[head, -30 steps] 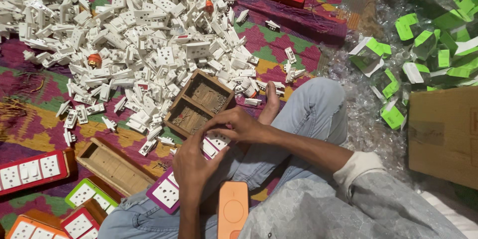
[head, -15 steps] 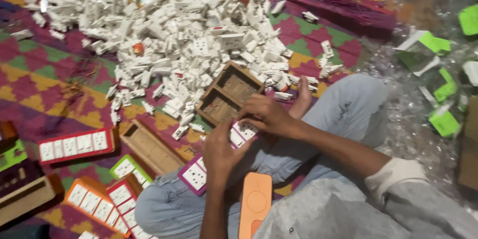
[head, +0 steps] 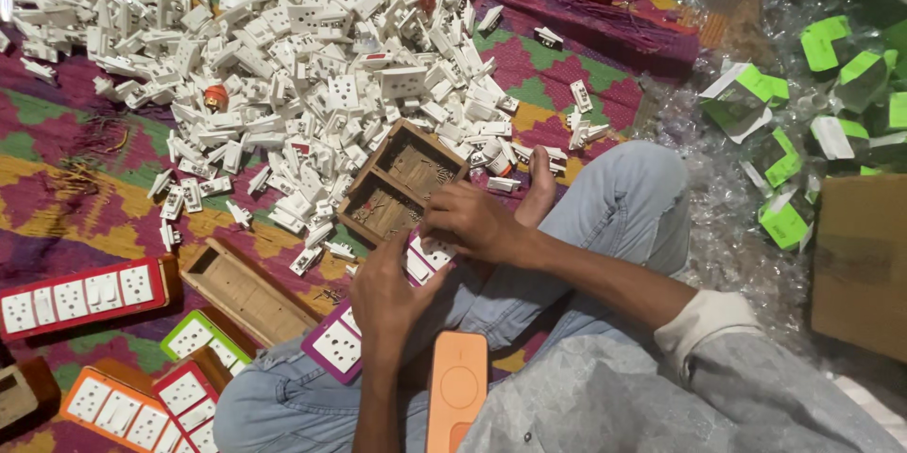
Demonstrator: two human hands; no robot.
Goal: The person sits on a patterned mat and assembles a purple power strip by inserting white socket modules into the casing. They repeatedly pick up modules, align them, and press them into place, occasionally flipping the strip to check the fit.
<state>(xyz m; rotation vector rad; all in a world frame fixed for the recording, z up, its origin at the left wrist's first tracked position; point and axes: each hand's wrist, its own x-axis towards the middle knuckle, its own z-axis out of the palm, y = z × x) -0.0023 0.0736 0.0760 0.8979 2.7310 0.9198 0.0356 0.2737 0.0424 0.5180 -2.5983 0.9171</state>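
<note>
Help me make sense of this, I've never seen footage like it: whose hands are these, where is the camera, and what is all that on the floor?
The camera sits on a person's head and looks down at their own lap. The left hand and right hand hold a purple-framed socket panel across the knees. Beside them stands a two-compartment wooden box. Behind it lies a heap of white socket parts on a patterned mat. Finished panels lie at the left; an orange cover rests on the lap.
</note>
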